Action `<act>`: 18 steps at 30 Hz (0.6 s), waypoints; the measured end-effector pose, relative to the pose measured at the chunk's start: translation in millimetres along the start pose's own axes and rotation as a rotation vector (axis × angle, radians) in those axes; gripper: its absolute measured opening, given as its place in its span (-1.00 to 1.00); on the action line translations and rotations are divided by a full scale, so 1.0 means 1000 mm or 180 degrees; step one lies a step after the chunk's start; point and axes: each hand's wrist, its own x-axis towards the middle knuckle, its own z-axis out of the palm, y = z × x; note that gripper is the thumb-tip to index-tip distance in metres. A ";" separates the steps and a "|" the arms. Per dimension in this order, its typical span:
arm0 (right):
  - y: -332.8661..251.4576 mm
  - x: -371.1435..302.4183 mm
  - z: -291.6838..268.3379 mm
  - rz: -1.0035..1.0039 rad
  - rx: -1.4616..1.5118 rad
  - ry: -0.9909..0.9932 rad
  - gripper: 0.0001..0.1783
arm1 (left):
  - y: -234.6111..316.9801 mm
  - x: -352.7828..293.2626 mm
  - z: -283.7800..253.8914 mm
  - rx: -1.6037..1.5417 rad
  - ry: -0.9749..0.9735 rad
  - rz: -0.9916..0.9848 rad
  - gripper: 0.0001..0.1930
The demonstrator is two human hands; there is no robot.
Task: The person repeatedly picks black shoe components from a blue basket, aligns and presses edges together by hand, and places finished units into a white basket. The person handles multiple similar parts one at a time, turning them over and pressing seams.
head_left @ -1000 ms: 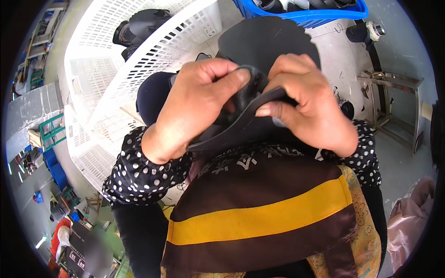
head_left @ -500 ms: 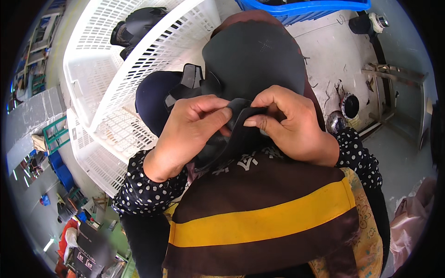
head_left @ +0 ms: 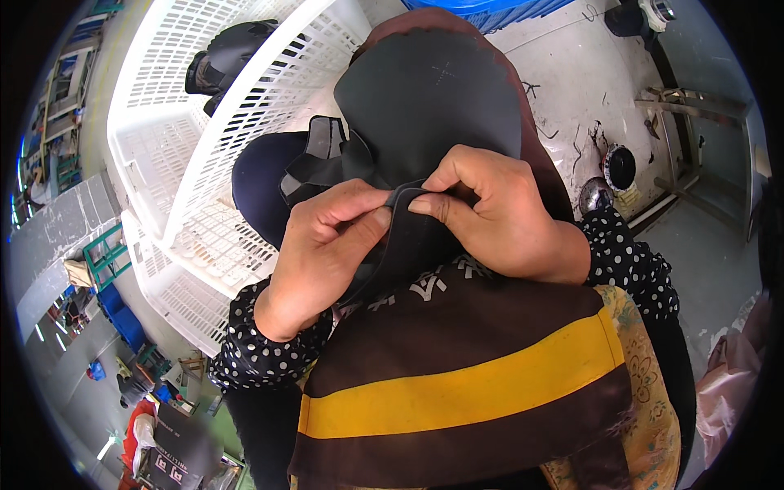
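My left hand (head_left: 327, 241) and my right hand (head_left: 500, 214) meet above my lap, each pinching the upper edge of a black leather-like piece (head_left: 415, 235). Its edge is folded between the thumbs and fingers, and the lower part hangs toward my apron (head_left: 457, 343), which is brown with a yellow band. Right beyond my hands lies a rounded dark pad (head_left: 433, 98) on a maroon base. Black strap-like pieces (head_left: 325, 167) with grey lining rest at the pad's left side, close to my left hand. A dark blue rounded thing (head_left: 263, 184) is partly behind them.
White perforated baskets (head_left: 151, 155) stand on the left, with black pieces (head_left: 237, 53) in one. A blue crate (head_left: 506, 12) is at the far edge. On the right are a dark-filled round container (head_left: 619, 167), a metal frame (head_left: 702, 110) and pink cloth (head_left: 727, 388).
Both hands have shifted slightly left in the view, as has the background. The fingers have drawn closer together along the edge, and the black piece's fold now stands more upright.
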 end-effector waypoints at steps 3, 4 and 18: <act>0.001 0.000 0.001 0.0004 0.0025 0.0007 -0.75 | -0.001 0.000 -0.001 0.0008 -0.0029 0.0037 -0.86; 0.001 0.000 0.001 -0.0006 0.0029 0.0017 -0.74 | -0.001 0.001 -0.001 0.0006 -0.0042 0.0042 -0.86; 0.009 -0.001 -0.011 0.0014 0.0256 -0.0196 -0.85 | -0.004 -0.005 0.014 -0.0166 0.0352 -0.0201 -0.92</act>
